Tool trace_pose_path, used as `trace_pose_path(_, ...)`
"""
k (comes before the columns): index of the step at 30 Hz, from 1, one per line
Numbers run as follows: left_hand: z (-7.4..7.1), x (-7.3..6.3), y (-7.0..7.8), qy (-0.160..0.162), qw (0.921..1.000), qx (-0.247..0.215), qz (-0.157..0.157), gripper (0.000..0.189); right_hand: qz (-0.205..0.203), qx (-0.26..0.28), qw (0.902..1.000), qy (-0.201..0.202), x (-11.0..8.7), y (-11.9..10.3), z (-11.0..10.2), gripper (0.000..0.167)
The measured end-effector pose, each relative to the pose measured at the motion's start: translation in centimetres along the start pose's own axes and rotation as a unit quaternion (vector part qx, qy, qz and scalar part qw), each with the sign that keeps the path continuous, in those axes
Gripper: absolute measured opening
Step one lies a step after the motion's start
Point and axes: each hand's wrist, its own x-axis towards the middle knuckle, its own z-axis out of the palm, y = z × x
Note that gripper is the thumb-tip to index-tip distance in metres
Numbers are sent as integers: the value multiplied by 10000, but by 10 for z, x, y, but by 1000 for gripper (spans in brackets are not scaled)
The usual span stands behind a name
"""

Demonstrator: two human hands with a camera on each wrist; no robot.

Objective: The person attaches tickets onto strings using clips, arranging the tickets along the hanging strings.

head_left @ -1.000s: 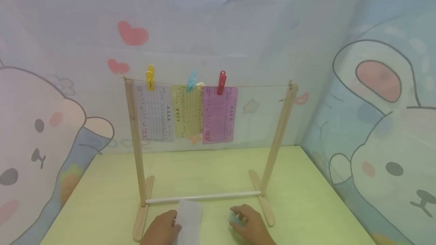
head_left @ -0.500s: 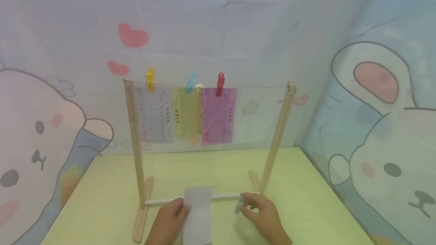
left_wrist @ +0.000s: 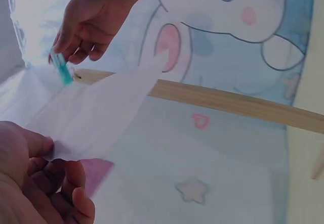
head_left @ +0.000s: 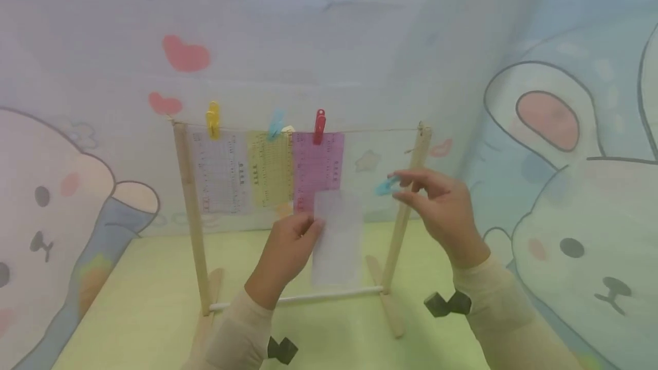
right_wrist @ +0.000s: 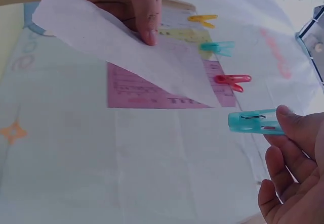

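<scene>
My left hand (head_left: pixel 290 247) pinches a white slip of paper (head_left: pixel 338 241) by its left edge, between thumb and fingers. In the head view the slip hangs upright and overlaps the lower corner of the pink form (head_left: pixel 319 167). My right hand (head_left: pixel 442 204) pinches a light-blue clothespin (head_left: pixel 386 186) by its handle end, to the right of the slip and in front of the right post. The right wrist view shows this clothespin (right_wrist: pixel 255 122) with its nose toward the slip (right_wrist: pixel 126 52), a gap between them. Above both hands runs a thin string (head_left: pixel 377 130).
From the string hang a white form (head_left: pixel 221 176) under a yellow clothespin (head_left: pixel 213 120), a yellow form (head_left: pixel 269 173) under a blue clothespin (head_left: pixel 276 124), and the pink form under a red clothespin (head_left: pixel 319 126). Wooden posts (head_left: pixel 191 216) and a white crossbar (head_left: pixel 329 294) stand on the table (head_left: pixel 128 301).
Both hands have risen from near the tabletop toward the string, the left carrying the white slip, the right the light-blue clothespin. The head view has shifted slightly right.
</scene>
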Motion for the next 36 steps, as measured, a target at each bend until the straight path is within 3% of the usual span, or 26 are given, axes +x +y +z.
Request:
trace_pose_path(8,-2,48,45,154,9991,61,-384,28,346,-95,9993,-113,75,-28,-6,13)
trace_pose_path(17,7,75,62,99,9975,-31,-697,26,566,-756,9939,-564,128,-33,2,4)
trace_pose_path(22,8,79,67,85,9957,-42,-917,25,760,-840,9882,-1027,142,-24,0,9)
trace_pose_path(29,8,82,71,86,9970,-64,-772,28,1141,-688,9810,-1411,147,-18,-3,12)
trace_pose_path(36,10,82,72,119,9976,-26,-686,29,1203,-784,9744,-1731,148,-19,-4,11)
